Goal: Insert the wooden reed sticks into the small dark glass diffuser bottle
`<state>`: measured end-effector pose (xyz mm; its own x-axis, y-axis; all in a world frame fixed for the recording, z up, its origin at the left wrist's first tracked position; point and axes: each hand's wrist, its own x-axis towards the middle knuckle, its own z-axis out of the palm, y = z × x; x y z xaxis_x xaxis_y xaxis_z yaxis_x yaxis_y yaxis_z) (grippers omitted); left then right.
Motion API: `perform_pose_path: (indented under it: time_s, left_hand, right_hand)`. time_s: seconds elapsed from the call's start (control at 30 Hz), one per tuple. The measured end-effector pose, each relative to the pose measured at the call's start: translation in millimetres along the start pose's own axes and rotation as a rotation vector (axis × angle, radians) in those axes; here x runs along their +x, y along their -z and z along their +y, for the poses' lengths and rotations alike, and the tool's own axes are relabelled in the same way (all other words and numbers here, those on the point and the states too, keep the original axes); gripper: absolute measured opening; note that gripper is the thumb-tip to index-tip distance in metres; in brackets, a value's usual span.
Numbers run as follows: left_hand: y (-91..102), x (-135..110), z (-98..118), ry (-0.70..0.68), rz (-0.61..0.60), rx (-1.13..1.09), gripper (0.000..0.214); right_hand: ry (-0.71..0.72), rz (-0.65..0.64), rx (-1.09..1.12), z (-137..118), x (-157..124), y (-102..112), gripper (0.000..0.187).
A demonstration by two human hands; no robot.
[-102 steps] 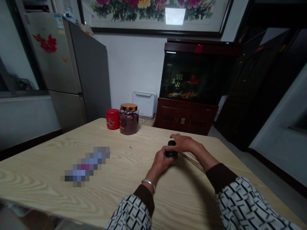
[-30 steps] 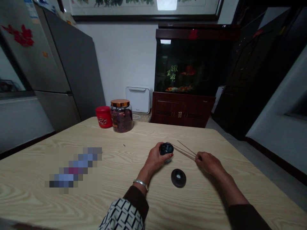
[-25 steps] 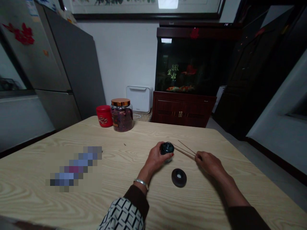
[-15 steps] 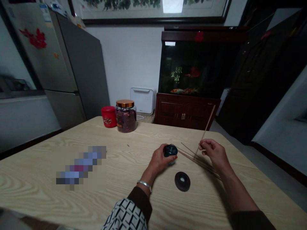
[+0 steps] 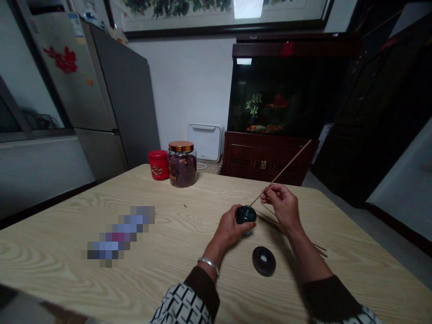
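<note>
My left hand (image 5: 230, 226) wraps round a small dark glass bottle (image 5: 246, 214) that stands near the middle of the table. A thin reed stick (image 5: 290, 164) is pinched between the fingers of my right hand (image 5: 284, 208). The stick slants up to the right, and its lower end meets the top of the bottle; whether it is inside the mouth I cannot tell. Several more reed sticks (image 5: 271, 222) lie on the table, partly hidden under my right hand and forearm. Closer to me lies a black round cap (image 5: 264, 270) with a pale centre.
The pale wooden table (image 5: 189, 279) carries a red canister (image 5: 158, 165) and a glass jar (image 5: 182, 167) with a copper-coloured lid at its far edge. A blurred-out object (image 5: 119, 236) lies on the left. Behind are a fish tank (image 5: 263, 99) and a fridge (image 5: 131, 90).
My right hand has moved left, bringing the reed stick's lower end from the sticks on the table to the bottle's top. The stick now leans more. My left hand still holds the bottle.
</note>
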<state>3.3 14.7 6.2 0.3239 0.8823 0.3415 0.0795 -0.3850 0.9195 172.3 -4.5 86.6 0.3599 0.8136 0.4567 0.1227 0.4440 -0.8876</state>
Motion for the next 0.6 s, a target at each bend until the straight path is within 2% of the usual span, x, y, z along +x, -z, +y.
perform_pose_path:
  time_s: [0.13, 0.33, 0.43, 0.53, 0.6]
  left_hand:
    - [-0.2, 0, -3, -0.001, 0.007, 0.011, 0.059]
    - [-0.2, 1, -3, 0.004, 0.012, 0.029, 0.059]
    - [-0.2, 1, -1, 0.014, 0.011, 0.029, 0.059]
    - [-0.4, 0, 0, 0.008, 0.001, 0.018, 0.057]
    - [-0.3, 0, 1, 0.005, -0.003, 0.015, 0.056]
  right_hand:
    - [0.008, -0.054, -0.054, 6, -5, -4, 0.03]
    - [0.068, -0.097, -0.267, 26, -15, -6, 0.028]
    - [0.071, -0.188, -0.319, 28, -19, -7, 0.028]
    - [0.031, -0.256, -0.357, 27, -13, 6, 0.03]
    - [0.026, -0.217, -0.474, 28, -6, 29, 0.03]
